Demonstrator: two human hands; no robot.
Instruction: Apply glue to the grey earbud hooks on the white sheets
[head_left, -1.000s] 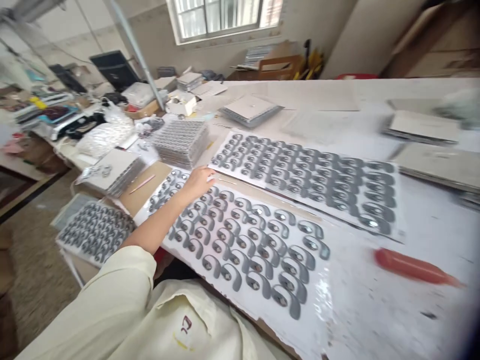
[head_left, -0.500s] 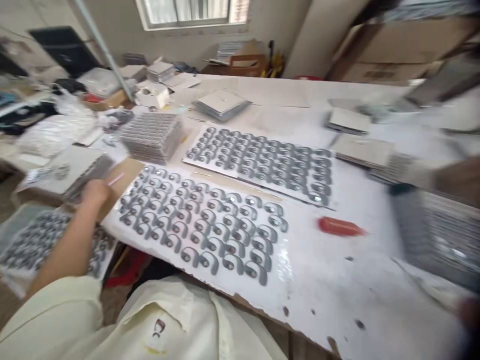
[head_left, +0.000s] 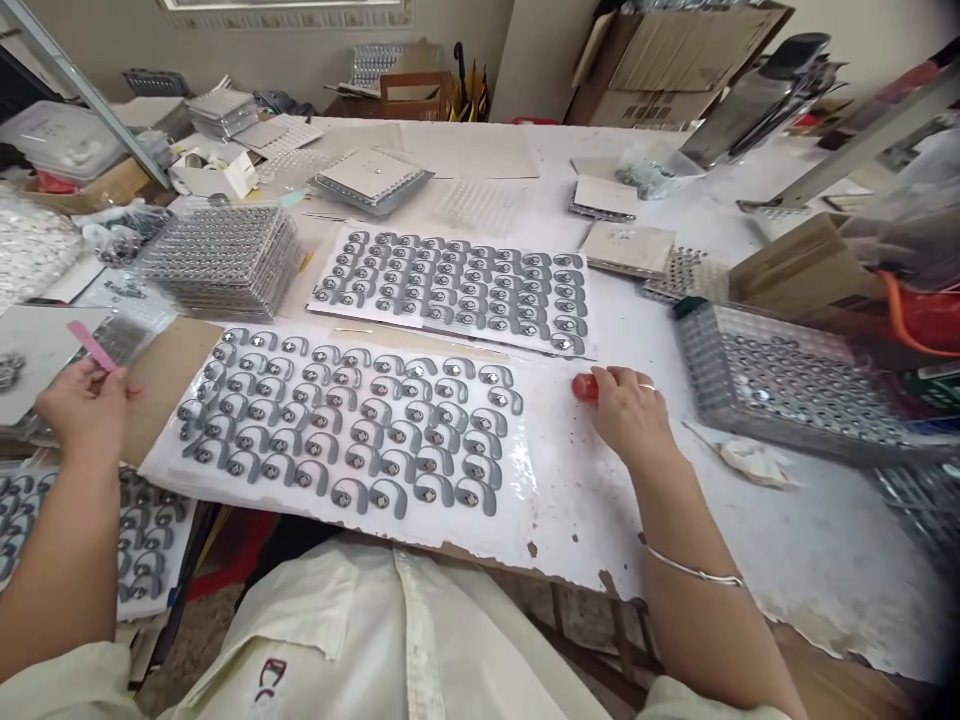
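My left hand (head_left: pixel 88 410) pinches a pink emery stick (head_left: pixel 91 345) above a piece of brown cardboard (head_left: pixel 169 385). My right hand (head_left: pixel 630 415) is curled over a red tapered tube (head_left: pixel 584 388), and only the tube's rounded end shows past my fingers. That hand rests on the white sheet (head_left: pixel 551 510) just to the right of its rows of grey hook-shaped parts (head_left: pixel 352 430). Each part has a round silver centre. A metal bangle (head_left: pixel 694 568) circles my right wrist.
A second sheet of grey parts (head_left: pixel 450 290) lies farther up the table, and another (head_left: pixel 142 545) sits below my left forearm. A stack of filled trays (head_left: pixel 221 260) stands at upper left. A metal-framed tray (head_left: pixel 787 385) and cardboard boxes (head_left: pixel 802 270) are on the right.
My left hand has lifted the pink stick off the cardboard. My right hand has come into view and taken the red tube. The view has swung left, and a metal-framed tray now rests at right.
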